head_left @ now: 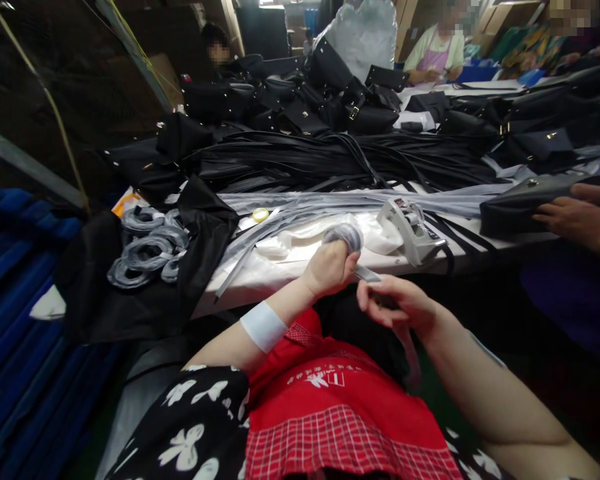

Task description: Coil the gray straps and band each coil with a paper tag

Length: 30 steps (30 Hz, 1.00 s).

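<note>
My left hand (329, 268) is closed around a coiled grey strap (347, 235) in a clear wrap, held just above the table's front edge. From the coil the strap's loose end runs across to my right hand (397, 301), whose thumb and fingers pinch it. A length of the strap hangs below that hand in front of my red apron. Several finished coils (147, 252) lie on black fabric to the left. Long grey strips (290, 203) stretch across the table behind my hands. A white tape dispenser (410, 230) stands just right of the coil.
Long black straps (300, 157) and black bags (280, 100) are piled at the back. A yellow tape roll (261, 215) lies near white paper. At right, a co-worker's hands (580, 217) hold a black bag (520, 207). Blue folded material (20, 320) is stacked at left.
</note>
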Motion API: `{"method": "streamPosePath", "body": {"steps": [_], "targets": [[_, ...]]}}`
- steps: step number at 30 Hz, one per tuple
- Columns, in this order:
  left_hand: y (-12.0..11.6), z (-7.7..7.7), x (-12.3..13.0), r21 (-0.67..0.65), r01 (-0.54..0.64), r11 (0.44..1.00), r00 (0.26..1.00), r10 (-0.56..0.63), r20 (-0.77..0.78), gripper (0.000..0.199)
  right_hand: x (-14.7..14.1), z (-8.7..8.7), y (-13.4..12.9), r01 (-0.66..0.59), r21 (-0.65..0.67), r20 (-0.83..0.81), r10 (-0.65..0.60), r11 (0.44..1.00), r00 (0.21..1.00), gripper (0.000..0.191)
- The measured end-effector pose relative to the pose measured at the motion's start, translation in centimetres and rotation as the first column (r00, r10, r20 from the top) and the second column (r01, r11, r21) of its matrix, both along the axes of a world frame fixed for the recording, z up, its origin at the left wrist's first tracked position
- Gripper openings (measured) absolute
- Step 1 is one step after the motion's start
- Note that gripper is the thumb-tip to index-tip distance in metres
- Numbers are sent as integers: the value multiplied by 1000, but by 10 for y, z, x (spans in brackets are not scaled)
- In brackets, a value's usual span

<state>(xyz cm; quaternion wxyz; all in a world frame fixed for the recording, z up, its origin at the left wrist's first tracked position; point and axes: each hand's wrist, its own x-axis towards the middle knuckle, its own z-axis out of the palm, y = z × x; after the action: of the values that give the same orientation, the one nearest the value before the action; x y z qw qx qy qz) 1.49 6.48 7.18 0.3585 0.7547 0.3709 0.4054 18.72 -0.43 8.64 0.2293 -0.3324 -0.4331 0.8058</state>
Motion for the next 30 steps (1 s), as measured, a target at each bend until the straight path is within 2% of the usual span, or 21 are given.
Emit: {"method": "streamPosePath", "body": {"steps": [2,4,6,8,9,10,11,13,15,18,19,20,22,23,24,25,26,27,28,29,30], "targets": [[-8,-7,-2,63,113,992,969,-96,-226,34,13,8,3,62,-10,-33,-62,998,998,34],[-11,-6,-6,57,172,983,922,-141,-361,37,25,6,5,43,16,69,-44,999,997,30],[-9,1,-12,-42,208,977,868,-204,-454,45,33,-3,7,-19,117,261,-12,993,965,29],[-3,10,-22,-244,269,932,801,-358,-481,54,40,-16,11,-70,299,466,-81,952,881,32],[0,13,-27,-374,302,877,770,-456,-447,59,43,-23,12,-96,387,546,-145,917,825,34],[2,17,-32,-516,329,791,759,-547,-353,61,47,-30,14,-127,452,605,-199,883,771,35],[4,19,-37,-642,354,681,764,-606,-221,61,49,-37,15,-157,491,644,-236,857,728,34],[6,21,-46,-783,402,474,792,-610,37,61,53,-47,16,-178,516,673,-267,838,690,34],[8,18,-52,-819,468,333,817,-515,257,62,54,-53,15,-162,511,648,-255,844,717,37],[16,13,-58,-806,556,201,817,-311,486,68,49,-55,14,-78,469,548,-221,880,807,48],[20,13,-59,-790,587,175,805,-226,549,70,46,-56,14,-34,461,508,-232,887,829,50],[23,15,-59,-773,610,173,792,-152,591,72,42,-56,15,17,468,475,-268,883,838,52],[29,24,-57,-727,649,225,748,-12,664,73,32,-58,17,113,507,446,-372,854,814,56],[32,30,-54,-697,658,286,716,49,696,72,25,-60,18,144,509,445,-403,848,799,56],[35,35,-49,-663,651,371,683,96,724,68,18,-61,18,155,483,451,-397,862,800,54],[38,40,-44,-624,617,480,654,130,746,63,11,-62,17,147,428,456,-353,892,817,52],[42,43,-38,-581,537,612,637,158,755,57,4,-61,15,122,350,453,-282,929,846,52],[46,43,-32,-529,406,745,642,180,745,50,-3,-59,13,82,268,441,-198,960,876,53],[50,40,-27,-466,240,852,679,196,707,43,-8,-55,10,33,195,405,-112,980,907,54],[52,35,-22,-386,70,920,743,210,635,36,-13,-48,7,-6,139,342,-42,990,939,54],[53,27,-18,-291,-68,954,823,218,524,31,-16,-39,5,-19,105,255,-9,994,967,52]]}}
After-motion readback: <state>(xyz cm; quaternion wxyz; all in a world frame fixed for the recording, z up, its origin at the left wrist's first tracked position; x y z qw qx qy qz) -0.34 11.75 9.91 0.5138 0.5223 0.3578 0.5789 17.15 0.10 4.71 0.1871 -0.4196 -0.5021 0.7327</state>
